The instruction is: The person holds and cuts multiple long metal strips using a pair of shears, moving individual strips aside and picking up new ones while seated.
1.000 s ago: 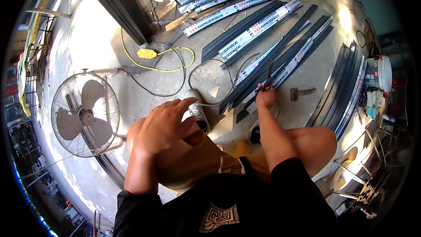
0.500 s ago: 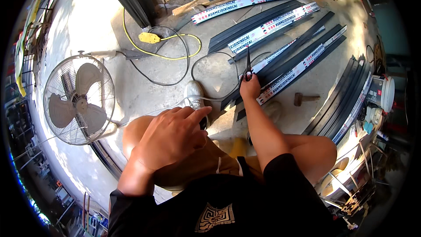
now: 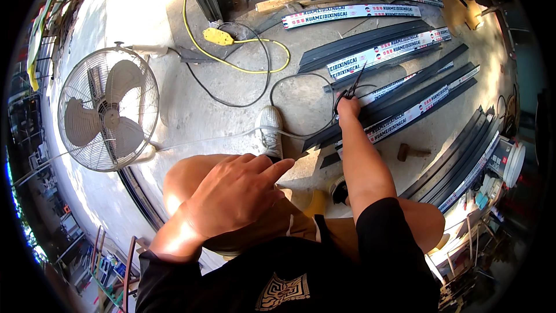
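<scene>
Over the dark strips on the floor, my right hand point(image 3: 348, 108) grips black-handled scissors point(image 3: 350, 90) with the blades pointing away from me. Beneath and beside them lie long dark profile strips point(image 3: 399, 99), several wrapped in white printed film. My left hand point(image 3: 238, 192) hangs above my left knee, nearest to the bent leg. Its index finger stretches out and the others curl loosely; nothing shows in it. A thin black cable point(image 3: 289, 75) loops on the floor left of the scissors.
A large metal fan point(image 3: 109, 110) stands at the left. A yellow power socket block point(image 3: 218, 36) with a yellow cord lies beyond my shoe point(image 3: 269, 130). To the right are a hammer point(image 3: 412, 152), curved dark strips point(image 3: 452, 159) and a white bucket point(image 3: 514, 165). More film-wrapped strips point(image 3: 353, 15) lie farther off.
The view has swung, so the floor things sit farther right. My right hand still holds the scissors, now tilted more to the right, with their blades farther apart. My left hand stays above the knee.
</scene>
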Action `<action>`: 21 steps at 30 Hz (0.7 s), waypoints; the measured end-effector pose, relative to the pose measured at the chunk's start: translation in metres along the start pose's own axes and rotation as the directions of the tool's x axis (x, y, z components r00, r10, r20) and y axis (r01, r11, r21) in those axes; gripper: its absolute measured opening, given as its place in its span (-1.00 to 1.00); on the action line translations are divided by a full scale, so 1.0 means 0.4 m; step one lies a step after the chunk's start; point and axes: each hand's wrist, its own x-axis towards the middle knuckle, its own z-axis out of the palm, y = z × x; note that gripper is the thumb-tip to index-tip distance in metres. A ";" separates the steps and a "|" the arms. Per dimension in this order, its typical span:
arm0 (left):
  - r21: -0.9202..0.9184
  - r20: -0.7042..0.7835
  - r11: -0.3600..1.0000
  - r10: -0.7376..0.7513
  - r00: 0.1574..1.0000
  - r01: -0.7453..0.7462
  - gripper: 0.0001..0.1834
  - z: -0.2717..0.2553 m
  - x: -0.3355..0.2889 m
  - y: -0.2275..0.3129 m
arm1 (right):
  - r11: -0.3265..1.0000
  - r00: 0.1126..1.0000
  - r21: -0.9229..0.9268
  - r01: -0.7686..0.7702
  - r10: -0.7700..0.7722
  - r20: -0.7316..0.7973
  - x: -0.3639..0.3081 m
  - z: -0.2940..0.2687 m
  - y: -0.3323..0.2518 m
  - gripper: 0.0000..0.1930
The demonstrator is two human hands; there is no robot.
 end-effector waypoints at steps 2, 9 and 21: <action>-0.016 -0.007 1.000 0.019 1.000 -0.019 -0.41 -0.002 0.002 -0.006 | 0.985 0.999 0.164 -0.049 0.048 0.011 0.031 0.014 0.027 -0.71; 0.016 -0.072 1.000 -0.002 0.997 0.003 -0.36 -0.012 -0.014 -0.007 | 0.442 0.841 0.808 -0.389 -0.189 0.507 -0.349 -0.177 -0.262 -0.85; 0.087 -0.484 0.939 0.331 0.810 -0.332 -0.32 0.046 -0.012 -0.026 | 0.304 0.188 0.868 -0.393 -0.898 0.399 -0.746 -0.617 -0.521 -0.77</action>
